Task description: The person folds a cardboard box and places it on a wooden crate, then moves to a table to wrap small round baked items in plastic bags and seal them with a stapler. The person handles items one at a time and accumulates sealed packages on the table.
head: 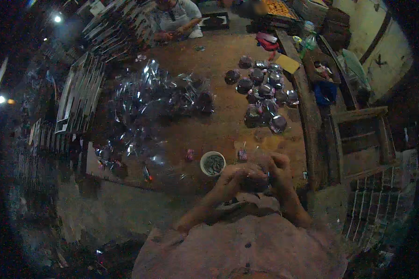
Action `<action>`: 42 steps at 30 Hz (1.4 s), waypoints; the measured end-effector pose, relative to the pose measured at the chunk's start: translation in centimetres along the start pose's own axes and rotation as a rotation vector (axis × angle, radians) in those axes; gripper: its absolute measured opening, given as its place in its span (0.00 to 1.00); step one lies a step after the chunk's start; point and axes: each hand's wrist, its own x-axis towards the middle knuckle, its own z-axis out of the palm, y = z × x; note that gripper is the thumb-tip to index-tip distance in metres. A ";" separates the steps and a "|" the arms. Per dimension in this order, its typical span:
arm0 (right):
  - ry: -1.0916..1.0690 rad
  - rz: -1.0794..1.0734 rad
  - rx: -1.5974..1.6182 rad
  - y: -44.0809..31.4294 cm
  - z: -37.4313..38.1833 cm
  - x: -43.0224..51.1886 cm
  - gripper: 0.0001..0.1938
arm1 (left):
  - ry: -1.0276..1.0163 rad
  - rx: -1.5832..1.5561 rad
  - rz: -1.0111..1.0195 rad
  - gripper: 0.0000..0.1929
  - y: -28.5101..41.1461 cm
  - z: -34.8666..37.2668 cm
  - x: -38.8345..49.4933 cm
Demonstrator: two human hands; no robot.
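Note:
Close to my body, my left hand (240, 174) and my right hand (279, 166) are together around a dark, rounded item (256, 183) that looks wrapped in clear film. My fingers hide much of it. Beside my left hand stands a pale round tub (202, 166) holding small dark strips. Small pink pieces (190, 154) lie near the tub. Just beyond my hands is a yellowish flat sheet or packet (270, 142). Farther off, several dark round items in shiny clear wrapping (266, 90) sit in a group on the wooden table (227, 132).
A large heap of shiny clear-wrapped dark items (160, 94) covers the table's left side. A tool with an orange end (147, 173) lies near the front edge. Stacked metal trays (80, 94) stand left. A wooden rail (302, 108) borders the right. Another person (179, 17) is across the table.

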 end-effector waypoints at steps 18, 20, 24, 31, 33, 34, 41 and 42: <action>0.002 0.009 0.291 1.8 -0.2 5.3 0.11 | 0.784 0.892 0.360 0.17 -4.2 4.3 5.0; -0.109 0.049 0.404 1.6 0.8 4.6 0.11 | 0.728 0.744 0.315 0.17 -4.1 4.0 3.6; -0.102 -0.028 0.180 1.4 3.2 3.6 0.09 | 0.660 0.585 0.292 0.17 -2.8 2.3 1.6; -0.013 -0.555 -0.409 0.8 7.3 4.9 0.06 | 0.587 0.186 0.211 0.16 -0.7 -2.0 0.0; -0.088 -0.733 -0.493 -0.2 7.8 4.7 0.07 | 0.550 0.035 0.070 0.16 -0.2 -2.7 -0.7; -0.126 -0.827 -0.506 -0.7 8.3 4.5 0.08 | 0.612 0.069 0.083 0.15 0.1 -2.8 -0.9; -0.038 -0.538 -0.351 -2.7 11.2 3.3 0.08 | 0.679 0.000 0.314 0.10 1.2 -3.4 -0.4; -0.014 -0.461 -0.246 -2.7 11.2 3.2 0.08 | 0.663 -0.006 0.304 0.10 1.3 -3.4 -0.2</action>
